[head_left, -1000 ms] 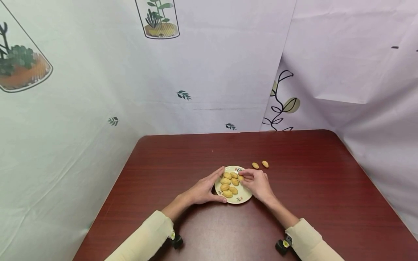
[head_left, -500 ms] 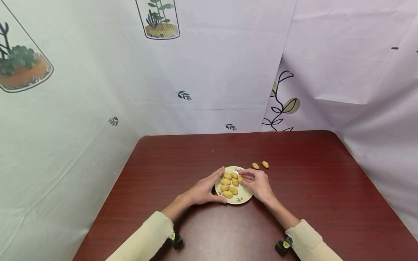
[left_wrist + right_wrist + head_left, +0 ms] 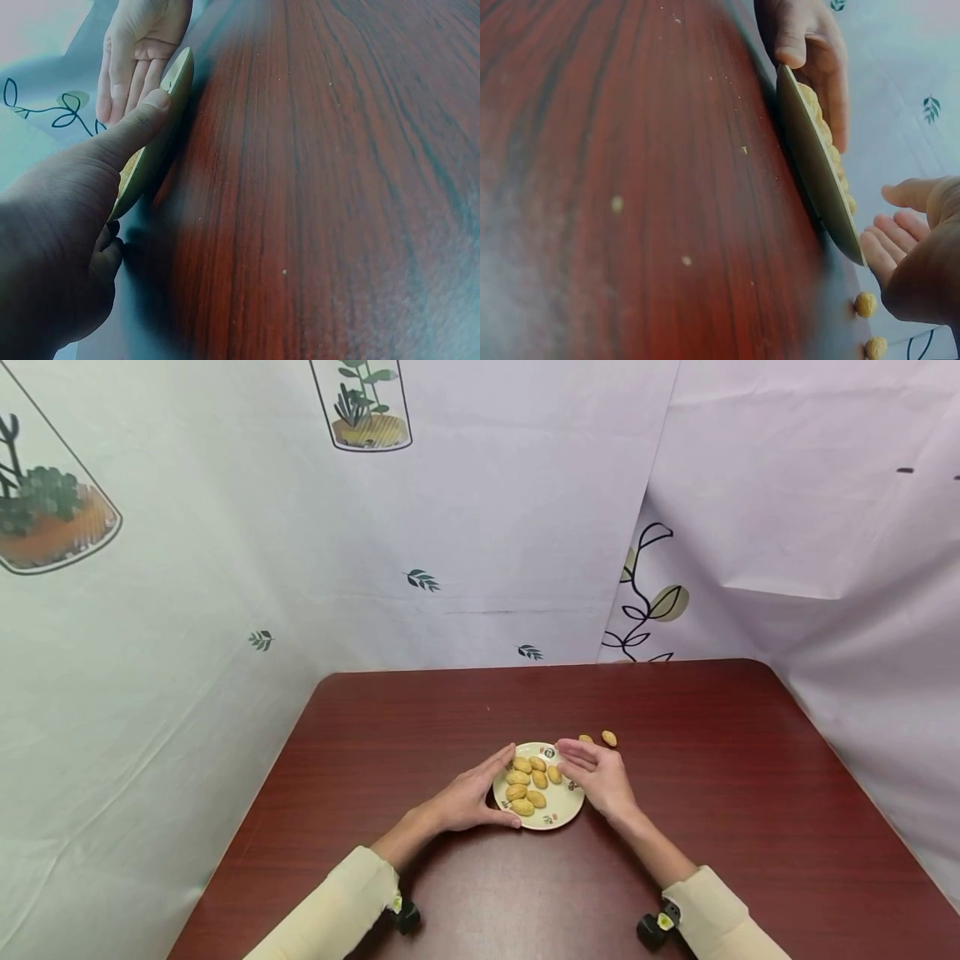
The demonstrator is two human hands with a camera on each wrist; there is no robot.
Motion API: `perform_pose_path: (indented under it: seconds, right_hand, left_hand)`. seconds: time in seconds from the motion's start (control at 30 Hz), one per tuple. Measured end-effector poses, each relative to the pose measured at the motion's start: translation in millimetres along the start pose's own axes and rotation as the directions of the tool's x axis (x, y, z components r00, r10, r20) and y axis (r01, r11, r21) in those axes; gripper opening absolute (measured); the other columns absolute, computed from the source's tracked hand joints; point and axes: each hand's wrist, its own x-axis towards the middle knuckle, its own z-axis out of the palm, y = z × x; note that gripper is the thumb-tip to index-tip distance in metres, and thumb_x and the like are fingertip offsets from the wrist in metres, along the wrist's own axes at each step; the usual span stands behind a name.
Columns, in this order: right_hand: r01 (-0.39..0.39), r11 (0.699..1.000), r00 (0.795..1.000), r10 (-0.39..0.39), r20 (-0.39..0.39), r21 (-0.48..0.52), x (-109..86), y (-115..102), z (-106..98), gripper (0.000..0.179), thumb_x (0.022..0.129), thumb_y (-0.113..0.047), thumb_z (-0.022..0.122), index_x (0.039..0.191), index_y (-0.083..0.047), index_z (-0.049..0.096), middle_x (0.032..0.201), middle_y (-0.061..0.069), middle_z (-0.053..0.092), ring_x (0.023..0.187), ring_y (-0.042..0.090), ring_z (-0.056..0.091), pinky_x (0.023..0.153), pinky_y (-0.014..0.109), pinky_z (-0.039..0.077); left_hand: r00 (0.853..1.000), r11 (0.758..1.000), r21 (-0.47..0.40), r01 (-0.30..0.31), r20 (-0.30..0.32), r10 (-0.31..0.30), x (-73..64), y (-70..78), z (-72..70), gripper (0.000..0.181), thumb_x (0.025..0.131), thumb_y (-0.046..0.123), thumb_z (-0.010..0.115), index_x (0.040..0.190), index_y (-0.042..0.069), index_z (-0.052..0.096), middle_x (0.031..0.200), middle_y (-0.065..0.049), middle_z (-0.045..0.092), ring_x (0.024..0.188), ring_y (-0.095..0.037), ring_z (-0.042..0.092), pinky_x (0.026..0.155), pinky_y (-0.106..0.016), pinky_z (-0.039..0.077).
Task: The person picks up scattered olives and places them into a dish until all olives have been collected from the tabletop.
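Observation:
A small cream plate point(image 3: 546, 812) with printed motifs holds several tan, oval nuts point(image 3: 517, 777) that look like unshelled peanuts. My left hand point(image 3: 467, 797) holds the plate's left side, thumb on the near rim and fingers along the far left; the left wrist view shows its thumb point(image 3: 142, 124) lying over the rim. Over the right rim, my right hand point(image 3: 606, 781) has its fingers extended and grips nothing. One peanut point(image 3: 554, 774) sits on the plate just left of those fingers. In the right wrist view, the right hand point(image 3: 919, 251) appears beside the plate's edge.
Two loose peanuts lie on the dark red table point(image 3: 420, 718) beyond the right hand: one fully visible peanut point(image 3: 609, 738) and one partly covered peanut point(image 3: 586, 739). Tiny crumbs point(image 3: 687, 261) dot the tabletop. A printed white cloth point(image 3: 480, 527) hangs behind the table.
My right hand has let go of the peanut on the plate's right side, straightened its fingers and shifted slightly right, partly covering a loose peanut. The left hand and plate stay where they were.

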Motion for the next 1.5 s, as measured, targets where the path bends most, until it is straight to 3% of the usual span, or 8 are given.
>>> perform_pose_path:
  seconds: [0.17, 0.43, 0.67, 0.97, 1.2, 1.5]
  right_hand:
    - [0.018, 0.999, 1.0, -0.018, -0.016, 0.045, 0.4, 0.3, -4.6, 0.042, 0.094, 0.013, 0.072, 0.134, 0.017, 0.063, 0.132, 0.035, 0.066, 0.129, 0.046, 0.062, 0.093, 0.017, 0.054]
    - [0.005, 0.998, 0.994, 0.003, -0.113, 0.067, 2.3, -1.6, -13.0, 0.04, 0.095, 0.015, 0.069, 0.134, 0.017, 0.063, 0.132, 0.036, 0.065, 0.122, 0.025, 0.07, 0.093, 0.017, 0.054]
    - [-0.03, 0.998, 0.987, 0.037, -0.154, 0.046, 5.9, -1.4, -20.3, 0.043, 0.095, 0.018, 0.065, 0.138, 0.015, 0.062, 0.137, 0.034, 0.063, 0.13, 0.036, 0.064, 0.097, 0.016, 0.051]
    - [-0.103, 0.991, 0.977, 0.117, -0.179, 0.083, 10.6, 0.7, -26.1, 0.05, 0.096, 0.018, 0.064, 0.145, 0.014, 0.056, 0.144, 0.03, 0.06, 0.136, 0.035, 0.059, 0.097, 0.015, 0.051]
    - [-0.115, 0.989, 0.973, 0.13, -0.192, 0.089, 13.7, 3.5, -27.0, 0.052, 0.096, 0.018, 0.063, 0.146, 0.014, 0.053, 0.146, 0.031, 0.057, 0.141, 0.039, 0.053, 0.095, 0.013, 0.051]
    - [-0.113, 0.991, 0.974, 0.125, -0.191, 0.07, 20.8, 10.7, -27.1, 0.051, 0.096, 0.016, 0.063, 0.146, 0.014, 0.054, 0.146, 0.031, 0.058, 0.14, 0.037, 0.054, 0.111, 0.027, 0.045]
  left_hand:
    - [1.0, 1.0, 0.002, -0.003, -0.002, 0.003, 0.3, -0.6, 0.5, 0.119, 0.087, 0.053, 0.087, 0.171, 0.007, 0.016, 0.178, -0.009, 0.017, 0.159, -0.02, 0.024, 0.124, -0.047, 0.031]
    - [1.0, 1.0, 0.011, -0.005, -0.001, 0.005, -0.5, 0.1, 0.3, 0.12, 0.086, 0.052, 0.088, 0.171, 0.006, 0.016, 0.178, -0.009, 0.017, 0.159, -0.021, 0.025, 0.124, -0.049, 0.031]
    - [1.0, 1.0, 0.013, -0.005, 0.001, 0.005, -1.1, 0.8, -0.1, 0.12, 0.086, 0.052, 0.088, 0.171, 0.006, 0.016, 0.177, -0.01, 0.017, 0.159, -0.021, 0.025, 0.124, -0.049, 0.031]
    - [1.0, 1.0, 0.013, -0.006, 0.003, 0.006, -1.3, 1.1, -0.8, 0.12, 0.086, 0.051, 0.088, 0.171, 0.005, 0.016, 0.177, -0.01, 0.017, 0.159, -0.021, 0.024, 0.124, -0.049, 0.031]
    - [1.0, 1.0, 0.015, -0.006, 0.004, 0.006, -1.3, 1.4, -0.9, 0.12, 0.086, 0.051, 0.088, 0.171, 0.006, 0.016, 0.177, -0.01, 0.017, 0.159, -0.021, 0.024, 0.124, -0.048, 0.031]
    - [1.0, 1.0, 0.018, -0.005, 0.004, 0.005, -0.8, 0.0, -0.9, 0.12, 0.086, 0.052, 0.087, 0.171, 0.006, 0.016, 0.177, -0.01, 0.017, 0.159, -0.02, 0.024, 0.124, -0.047, 0.031]
